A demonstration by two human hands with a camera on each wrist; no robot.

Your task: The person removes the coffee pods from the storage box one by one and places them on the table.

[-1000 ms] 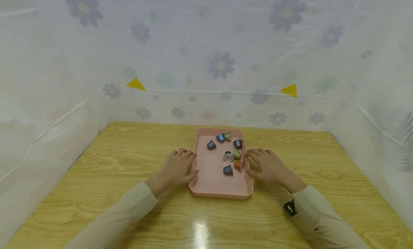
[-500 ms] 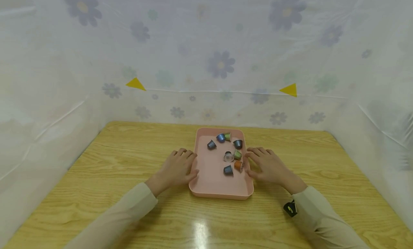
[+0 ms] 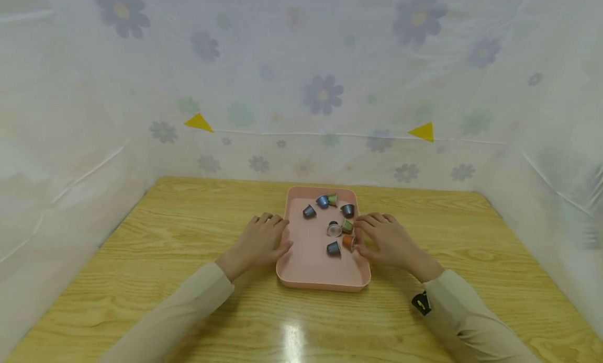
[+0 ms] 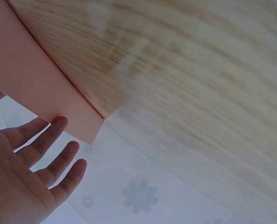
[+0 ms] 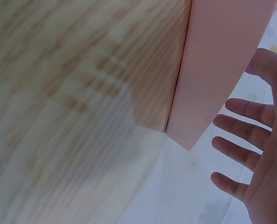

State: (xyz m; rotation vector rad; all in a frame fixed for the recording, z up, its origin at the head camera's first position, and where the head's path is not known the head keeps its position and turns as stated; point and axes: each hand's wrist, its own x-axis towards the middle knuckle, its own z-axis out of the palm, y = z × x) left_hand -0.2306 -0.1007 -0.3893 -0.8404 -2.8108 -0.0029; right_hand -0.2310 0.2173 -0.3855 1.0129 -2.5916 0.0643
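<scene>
A pink tray lies on the wooden table with several coffee capsules in it. My left hand is at the tray's left rim, its thumb reaching over the edge. In the left wrist view, its fingers are spread and fairly straight by the tray wall. On the opposite side, my right hand has fingertips over the right rim, close to an orange capsule and a green capsule. The right wrist view has its fingers spread along the outside wall. Neither hand grips a capsule.
Inside the tray are also a blue capsule, several dark ones, and one showing its silver lid. A small black item hangs by the right sleeve. A flowered curtain closes off the table's back.
Both hands have shifted slightly inward over the tray's rims, the right one leftward and the left one rightward. Tray and capsules look practically unmoved.
</scene>
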